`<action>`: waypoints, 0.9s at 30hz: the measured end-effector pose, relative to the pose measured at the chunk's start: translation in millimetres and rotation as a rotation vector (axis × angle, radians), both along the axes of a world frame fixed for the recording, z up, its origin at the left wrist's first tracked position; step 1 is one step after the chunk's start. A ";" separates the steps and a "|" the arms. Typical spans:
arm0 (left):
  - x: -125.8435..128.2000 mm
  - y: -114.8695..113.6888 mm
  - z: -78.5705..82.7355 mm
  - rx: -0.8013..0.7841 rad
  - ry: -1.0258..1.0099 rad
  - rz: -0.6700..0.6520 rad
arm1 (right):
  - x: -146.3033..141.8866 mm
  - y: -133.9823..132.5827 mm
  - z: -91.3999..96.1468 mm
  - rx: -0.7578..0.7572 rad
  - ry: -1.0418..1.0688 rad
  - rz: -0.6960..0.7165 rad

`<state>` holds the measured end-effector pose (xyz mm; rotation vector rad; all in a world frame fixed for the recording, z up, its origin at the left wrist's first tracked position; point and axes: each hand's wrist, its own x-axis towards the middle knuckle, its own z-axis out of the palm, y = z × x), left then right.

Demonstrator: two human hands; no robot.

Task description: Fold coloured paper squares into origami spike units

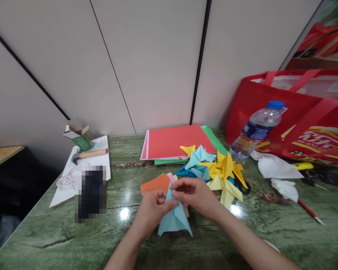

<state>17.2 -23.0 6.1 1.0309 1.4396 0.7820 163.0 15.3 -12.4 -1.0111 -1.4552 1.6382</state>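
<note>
Between my two hands is a light blue sheet of folded paper point(174, 223), narrow at the far end and wide toward me. My left hand point(153, 208) pinches its left side, thumb on top of the paper. At the narrow upper end, the fingers of my right hand point(195, 195) are closed on the paper near its tip. Beneath and behind it lie loose coloured sheets, an orange one point(156, 183) showing most. Just right of my right hand sits a pile of folded paper shapes point(225, 165) in yellow, cream and blue.
A stack of red paper point(173, 142) lies against the wall. On the right stand a plastic bottle point(256, 129) and a red bag point(307, 116), with crumpled tissues point(276, 165) and a red pen-like stick point(310, 212) nearby. Leftward, a white board point(107, 168) carries a sickle-like tool point(94, 153) and small box point(83, 141).
</note>
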 end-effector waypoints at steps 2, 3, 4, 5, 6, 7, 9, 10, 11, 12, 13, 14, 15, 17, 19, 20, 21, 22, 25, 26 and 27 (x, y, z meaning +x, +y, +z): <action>-0.2 0.1 -0.6 0.005 0.008 -0.004 | 0.7 1.2 -1.6 -0.018 0.020 -0.016; -0.2 0.3 -0.8 0.013 0.013 -0.007 | 0.9 1.7 -2.7 -0.024 0.031 -0.027; -0.1 0.4 -0.8 0.023 0.022 -0.011 | 1.0 2.1 -3.8 -0.028 0.041 -0.038; 0.0 0.6 -0.6 0.033 0.030 -0.015 | 1.0 2.5 -4.8 -0.031 0.049 -0.045; 0.2 0.8 -0.3 0.039 0.037 -0.019 | 1.0 2.7 -5.7 -0.035 0.052 -0.048; 0.4 1.0 0.1 0.041 0.040 -0.022 | 0.9 2.9 -6.3 -0.041 0.050 -0.046; 0.8 1.3 1.0 0.035 0.040 -0.025 | 0.8 2.9 -6.7 -0.052 0.035 -0.042; 0.9 1.3 1.3 0.033 0.038 -0.026 | 0.8 2.8 -6.5 -0.058 0.025 -0.039; 0.9 1.2 1.6 0.031 0.036 -0.026 | 0.7 2.7 -6.0 -0.061 0.015 -0.036; 0.9 1.1 1.7 0.029 0.034 -0.027 | 0.7 2.4 -5.4 -0.060 0.008 -0.037; 0.7 0.9 1.6 0.027 0.031 -0.026 | 0.6 2.2 -4.6 -0.058 0.001 -0.040; 0.5 0.7 1.5 0.025 0.030 -0.027 | 0.6 1.8 -3.7 -0.056 -0.005 -0.043; 0.3 0.4 1.2 0.025 0.031 -0.030 | 0.5 1.4 -2.8 -0.052 -0.010 -0.047; 0.0 -0.2 1.0 0.035 0.036 -0.045 | 0.3 0.6 -1.2 -0.045 -0.018 -0.055; 0.4 -0.7 1.7 0.056 0.047 -0.059 | 0.1 0.1 0.3 -0.038 -0.023 -0.049; 1.0 -0.9 2.5 0.063 0.050 -0.056 | -0.1 0.0 1.0 -0.037 -0.019 -0.047; 1.8 -0.9 3.4 0.064 0.047 -0.051 | -0.4 0.0 1.5 -0.042 -0.010 -0.048; 2.7 -0.9 4.4 0.056 0.040 -0.043 | -0.7 0.1 1.9 -0.052 0.000 -0.052; 5.2 -0.2 6.6 0.034 0.037 -0.014 | -2.5 0.2 2.2 -0.086 0.002 -0.043; 5.6 0.0 6.8 0.039 0.051 -0.008 | -3.3 -0.1 1.9 -0.080 -0.014 -0.029; 5.7 0.1 6.7 0.051 0.072 -0.004 | -4.0 -0.6 1.5 -0.057 -0.035 -0.016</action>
